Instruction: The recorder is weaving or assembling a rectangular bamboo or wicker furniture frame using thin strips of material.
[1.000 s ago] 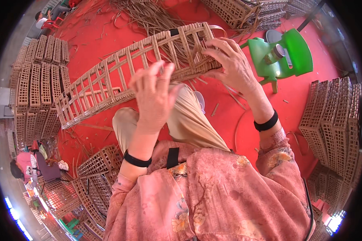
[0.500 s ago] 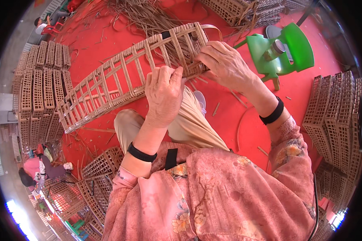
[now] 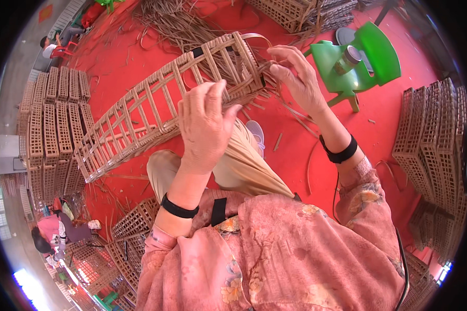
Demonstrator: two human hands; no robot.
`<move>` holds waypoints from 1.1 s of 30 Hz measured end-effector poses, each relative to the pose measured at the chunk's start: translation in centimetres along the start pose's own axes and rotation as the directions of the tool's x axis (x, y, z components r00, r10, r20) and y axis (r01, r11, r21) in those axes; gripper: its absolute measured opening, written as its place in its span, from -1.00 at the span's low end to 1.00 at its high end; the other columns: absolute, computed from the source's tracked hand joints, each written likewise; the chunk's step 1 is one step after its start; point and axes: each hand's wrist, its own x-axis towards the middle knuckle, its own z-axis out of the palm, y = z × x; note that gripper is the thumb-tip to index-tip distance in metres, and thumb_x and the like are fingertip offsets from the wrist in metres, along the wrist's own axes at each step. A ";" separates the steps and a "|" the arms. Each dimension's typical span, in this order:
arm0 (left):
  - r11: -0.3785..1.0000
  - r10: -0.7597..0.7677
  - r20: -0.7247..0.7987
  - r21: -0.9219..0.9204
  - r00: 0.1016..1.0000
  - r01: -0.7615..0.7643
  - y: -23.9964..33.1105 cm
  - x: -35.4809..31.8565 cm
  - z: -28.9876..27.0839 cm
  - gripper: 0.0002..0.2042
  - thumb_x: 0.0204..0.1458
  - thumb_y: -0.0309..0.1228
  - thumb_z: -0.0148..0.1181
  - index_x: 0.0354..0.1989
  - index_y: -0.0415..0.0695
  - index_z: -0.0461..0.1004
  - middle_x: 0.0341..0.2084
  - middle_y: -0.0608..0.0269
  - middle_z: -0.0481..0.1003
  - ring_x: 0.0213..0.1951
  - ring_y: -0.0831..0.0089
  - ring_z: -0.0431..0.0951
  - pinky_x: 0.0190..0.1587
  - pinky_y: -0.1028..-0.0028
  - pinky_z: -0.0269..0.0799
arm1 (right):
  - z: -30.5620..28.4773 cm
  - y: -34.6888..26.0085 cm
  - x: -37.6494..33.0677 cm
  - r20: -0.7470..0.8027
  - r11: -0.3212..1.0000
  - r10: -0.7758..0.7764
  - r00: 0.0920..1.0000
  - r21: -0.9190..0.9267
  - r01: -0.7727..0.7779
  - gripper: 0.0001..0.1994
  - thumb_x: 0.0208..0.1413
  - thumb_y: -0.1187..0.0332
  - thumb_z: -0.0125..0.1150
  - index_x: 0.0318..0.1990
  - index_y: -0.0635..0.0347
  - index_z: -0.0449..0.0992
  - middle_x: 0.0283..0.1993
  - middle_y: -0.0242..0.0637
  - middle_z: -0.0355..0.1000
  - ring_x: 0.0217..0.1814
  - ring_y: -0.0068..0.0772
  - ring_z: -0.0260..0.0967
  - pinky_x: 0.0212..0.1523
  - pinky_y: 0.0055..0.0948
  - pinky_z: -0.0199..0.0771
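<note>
A long woven rattan basket frame (image 3: 155, 103), with crosswise slats and a wrapped rim, lies slanted over my lap and legs. My left hand (image 3: 207, 124) is over its near side, fingers and thumb apart, with no strand seen in it. At the far right end my right hand (image 3: 298, 78) is beside the corner, thumb and fingertips spaced apart. Brown strand ends (image 3: 264, 66) stick out of that corner close to the right thumb. A thin rattan loop (image 3: 259, 37) arches above the same end. Part of the near rim is hidden behind my left hand.
A green plastic chair (image 3: 363, 67) with a lidded jar (image 3: 348, 59) on it stands to the right. Loose rattan strips (image 3: 174, 23) are heaped on the red floor. Stacked woven baskets (image 3: 49, 124) stand left, more baskets (image 3: 430, 145) right. Other people sit at the left.
My left hand has opened from a closed grip and lifted its fingers. My right hand has loosened and moved off the corner, leaving strand ends visible. The frame has shifted slightly left in view.
</note>
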 end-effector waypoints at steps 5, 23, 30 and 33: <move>0.997 0.045 0.121 -0.073 0.992 -0.037 1.3 1.6 2.2 -0.44 -0.17 -0.35 0.46 0.07 -0.14 0.46 0.07 0.15 0.35 0.10 0.17 0.33 0.12 0.21 0.23 | 0.0 2.6 2.3 0.118 0.968 -0.178 0.977 -0.157 0.195 -0.65 0.24 0.12 0.14 -0.07 0.24 0.56 -0.13 -0.14 0.52 -0.01 -0.21 0.43 0.04 -0.33 0.43; 0.991 0.128 0.095 0.015 0.987 -0.130 0.3 1.4 5.1 -0.57 -0.13 -0.27 0.43 -0.08 -0.16 0.49 0.12 0.12 0.38 0.17 0.04 0.34 0.13 0.13 0.36 | -2.6 -5.0 -0.4 0.399 0.731 0.553 0.731 0.189 -0.656 -0.72 0.24 0.20 0.21 -0.23 0.30 0.52 -0.61 -0.58 0.13 -0.59 -0.76 0.02 -0.59 -0.62 -0.03; 0.978 0.194 0.061 0.065 0.979 -0.198 0.3 0.6 5.1 -0.53 -0.24 -0.36 0.44 -0.06 -0.11 0.51 0.00 0.30 0.46 0.08 0.17 0.42 0.08 0.21 0.41 | -2.8 -0.3 -2.5 0.442 0.533 0.584 0.681 0.424 -0.732 -0.80 0.23 0.28 0.22 -0.26 0.26 0.53 -0.60 -0.61 0.17 -0.62 -0.76 0.05 -0.63 -0.63 -0.03; 0.976 0.212 0.026 0.034 0.977 -0.213 0.0 0.7 5.9 -0.62 -0.13 -0.41 0.30 -0.05 -0.12 0.50 0.00 0.29 0.44 0.09 0.21 0.41 0.03 0.30 0.41 | -3.4 -0.6 -1.1 0.357 0.730 0.600 0.716 0.121 -0.672 -0.77 0.20 0.26 0.26 -0.20 0.27 0.55 -0.52 -0.46 0.35 -0.51 -0.62 0.26 -0.50 -0.58 0.21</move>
